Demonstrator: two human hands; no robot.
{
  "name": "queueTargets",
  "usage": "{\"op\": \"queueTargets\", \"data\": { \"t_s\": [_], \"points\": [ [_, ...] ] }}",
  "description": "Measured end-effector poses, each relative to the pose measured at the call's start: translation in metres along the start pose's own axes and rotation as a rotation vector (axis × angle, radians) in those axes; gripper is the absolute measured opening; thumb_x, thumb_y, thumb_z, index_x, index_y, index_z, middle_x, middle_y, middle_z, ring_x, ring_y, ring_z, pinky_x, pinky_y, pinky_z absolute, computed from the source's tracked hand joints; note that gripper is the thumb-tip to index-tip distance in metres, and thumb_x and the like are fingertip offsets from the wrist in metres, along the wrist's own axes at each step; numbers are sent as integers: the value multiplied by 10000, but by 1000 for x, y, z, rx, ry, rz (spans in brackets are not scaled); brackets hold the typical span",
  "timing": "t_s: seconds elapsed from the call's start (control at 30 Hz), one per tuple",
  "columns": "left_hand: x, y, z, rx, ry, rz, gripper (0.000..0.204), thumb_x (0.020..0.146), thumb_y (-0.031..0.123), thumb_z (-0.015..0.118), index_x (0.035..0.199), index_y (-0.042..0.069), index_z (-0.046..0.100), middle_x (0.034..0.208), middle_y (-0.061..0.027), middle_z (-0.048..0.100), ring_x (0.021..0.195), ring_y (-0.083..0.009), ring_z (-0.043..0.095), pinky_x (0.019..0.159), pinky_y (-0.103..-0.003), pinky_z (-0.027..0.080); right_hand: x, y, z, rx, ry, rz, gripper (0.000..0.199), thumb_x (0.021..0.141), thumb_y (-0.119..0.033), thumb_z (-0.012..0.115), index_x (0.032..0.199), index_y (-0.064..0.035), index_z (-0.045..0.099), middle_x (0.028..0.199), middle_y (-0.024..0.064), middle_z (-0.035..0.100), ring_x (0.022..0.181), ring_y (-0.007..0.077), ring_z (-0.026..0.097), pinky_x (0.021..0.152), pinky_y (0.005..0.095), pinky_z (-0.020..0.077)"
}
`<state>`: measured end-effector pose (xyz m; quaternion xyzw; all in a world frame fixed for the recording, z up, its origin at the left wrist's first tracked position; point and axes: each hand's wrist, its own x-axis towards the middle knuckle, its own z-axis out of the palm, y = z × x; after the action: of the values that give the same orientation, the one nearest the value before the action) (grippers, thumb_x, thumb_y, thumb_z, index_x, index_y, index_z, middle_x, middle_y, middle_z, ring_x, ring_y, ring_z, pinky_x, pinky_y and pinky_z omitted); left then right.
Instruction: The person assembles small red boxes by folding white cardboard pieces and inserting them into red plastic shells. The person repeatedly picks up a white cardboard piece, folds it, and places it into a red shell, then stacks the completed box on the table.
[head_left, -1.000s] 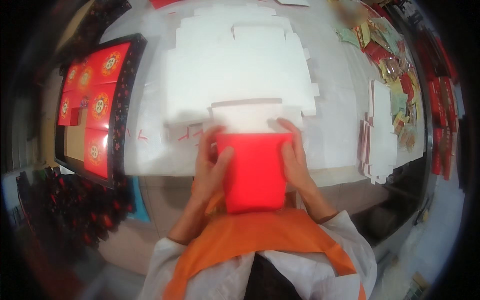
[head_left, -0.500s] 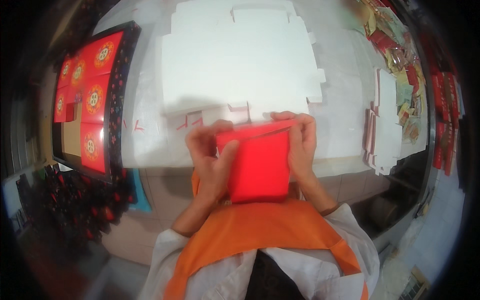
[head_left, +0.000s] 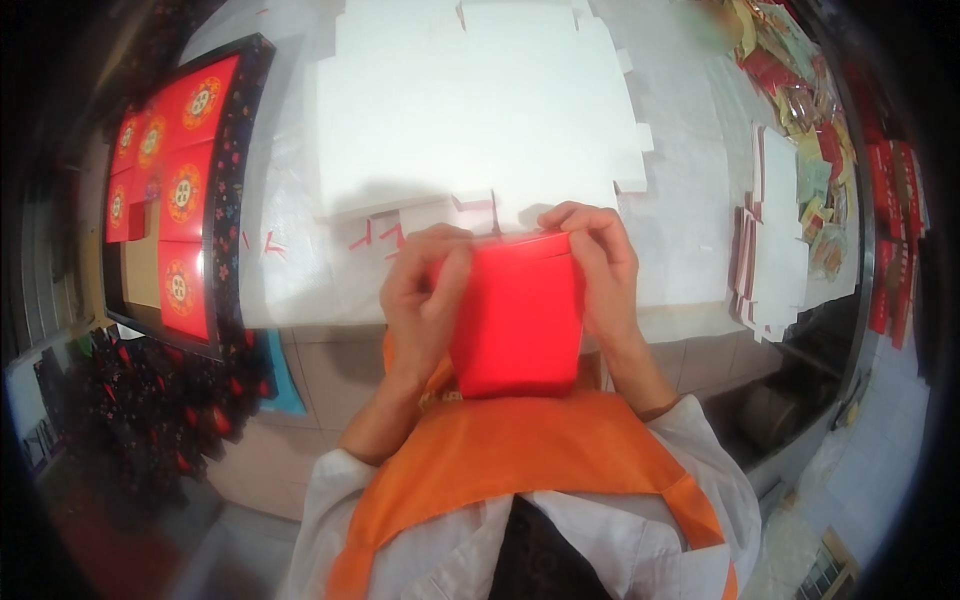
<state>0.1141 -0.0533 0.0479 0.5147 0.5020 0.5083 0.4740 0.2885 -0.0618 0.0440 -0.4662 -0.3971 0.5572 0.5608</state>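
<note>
glossy red folded card box (head_left: 518,320): pinched at both upper corners by left hand (head_left: 425,295) and right hand (head_left: 598,270), steadied upright over white worktop (head_left: 690,210).

A large white die-cut cardboard sheet (head_left: 480,100) lies flat on the white table (head_left: 690,200), a black tray of red boxes (head_left: 165,190) sits at its left edge, and stacked white blanks (head_left: 775,240) rest near its right edge.
</note>
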Motion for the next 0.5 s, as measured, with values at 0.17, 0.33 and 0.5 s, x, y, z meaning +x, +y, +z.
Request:
{"op": "queueTargets", "data": {
  "t_s": [0.17,0.33,0.5],
  "points": [
    [-3,-4,1,-56,39,20,59,801,-36,534,762,3,555,895,-75,592,804,-112,525,720,-219,412,-2,4,1,26,42,-40,114,891,-41,376,908,-13,485,1011,109,543,907,136,514,794,269,432],
    [-4,-7,2,-66,98,-42,64,804,-32,537,753,5,547,897,-64,594,777,-92,506,685,-209,408,-4,5,6,142,114,-4,174,909,-76,341,907,-9,501,1018,112,551,912,132,516,798,267,429],
    [-5,-3,0,-83,80,-85,108,832,-20,486,734,-2,526,893,-81,595,815,-125,525,753,-236,413,-7,2,8,151,86,45,171,902,-65,347,902,-11,509,1031,116,550,911,140,518,811,266,423]
  ]
}}
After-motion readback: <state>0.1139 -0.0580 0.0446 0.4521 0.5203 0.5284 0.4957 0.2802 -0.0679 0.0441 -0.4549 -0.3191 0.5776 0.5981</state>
